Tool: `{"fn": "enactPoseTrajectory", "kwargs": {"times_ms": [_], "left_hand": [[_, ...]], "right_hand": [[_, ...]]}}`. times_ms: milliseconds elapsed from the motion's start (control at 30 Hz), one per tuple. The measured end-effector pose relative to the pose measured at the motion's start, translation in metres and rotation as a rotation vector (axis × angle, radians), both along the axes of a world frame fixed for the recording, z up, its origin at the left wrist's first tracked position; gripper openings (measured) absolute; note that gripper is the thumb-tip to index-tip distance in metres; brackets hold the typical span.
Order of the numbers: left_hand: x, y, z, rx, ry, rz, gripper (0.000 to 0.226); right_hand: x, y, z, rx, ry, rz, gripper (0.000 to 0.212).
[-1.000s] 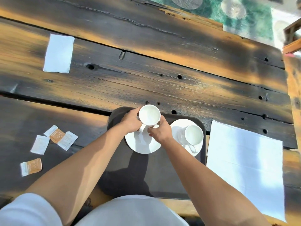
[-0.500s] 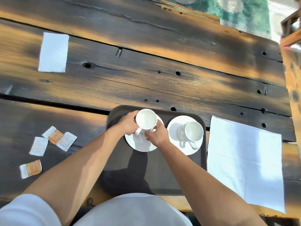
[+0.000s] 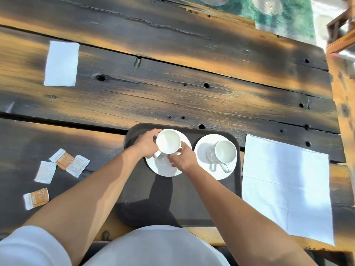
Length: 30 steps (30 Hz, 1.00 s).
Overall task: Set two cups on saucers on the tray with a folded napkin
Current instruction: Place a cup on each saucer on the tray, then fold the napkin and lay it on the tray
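Compared with a second ago, the cup (image 3: pixel 168 141) held between the left hand (image 3: pixel 144 144) and the right hand (image 3: pixel 182 159) sits lower and further back over its saucer (image 3: pixel 163 167), closer to the plate's far half. Its handle, which pointed down toward the person, now angles toward the near left. The left hand wraps further round the cup's far left side; the right hand's fingertips (image 3: pixel 173 153) press its near edge.
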State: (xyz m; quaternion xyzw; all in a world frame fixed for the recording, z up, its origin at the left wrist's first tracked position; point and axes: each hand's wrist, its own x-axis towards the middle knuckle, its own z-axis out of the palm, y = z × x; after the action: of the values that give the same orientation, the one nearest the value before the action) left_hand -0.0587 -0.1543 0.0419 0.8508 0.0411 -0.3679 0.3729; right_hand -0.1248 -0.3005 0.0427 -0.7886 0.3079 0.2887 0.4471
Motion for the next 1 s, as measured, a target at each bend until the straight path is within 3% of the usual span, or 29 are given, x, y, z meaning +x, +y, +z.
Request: {"fn": "enactPoseTrajectory", "kwargs": {"times_ms": [200, 333, 467, 533, 700, 1000], "left_hand": [[-0.016, 0.005, -0.002, 0.069, -0.052, 0.200, 0.040], [-0.043, 0.003, 0.001, 0.228, -0.129, 0.362, 0.025], [-0.083, -0.011, 0.001, 0.311, -0.086, 0.567, 0.035], [-0.111, -0.028, 0.002, 0.320, -0.029, 0.624, 0.037], [-0.180, -0.116, 0.003, 0.316, 0.033, 0.553, 0.027], [-0.235, -0.324, 0.000, 0.245, -0.005, 0.192, 0.031]], "right_hand": [[-0.017, -0.011, 0.000, 0.055, 0.018, 0.006, 0.068], [-0.037, -0.026, 0.006, 0.132, 0.032, 0.024, 0.041], [-0.069, -0.056, 0.019, 0.165, 0.011, 0.176, 0.020], [-0.088, -0.079, 0.021, 0.150, -0.002, 0.263, 0.021], [-0.138, -0.169, 0.020, 0.104, 0.000, 0.343, 0.011], [-0.231, -0.365, 0.021, 0.017, 0.037, 0.103, 0.021]]}}
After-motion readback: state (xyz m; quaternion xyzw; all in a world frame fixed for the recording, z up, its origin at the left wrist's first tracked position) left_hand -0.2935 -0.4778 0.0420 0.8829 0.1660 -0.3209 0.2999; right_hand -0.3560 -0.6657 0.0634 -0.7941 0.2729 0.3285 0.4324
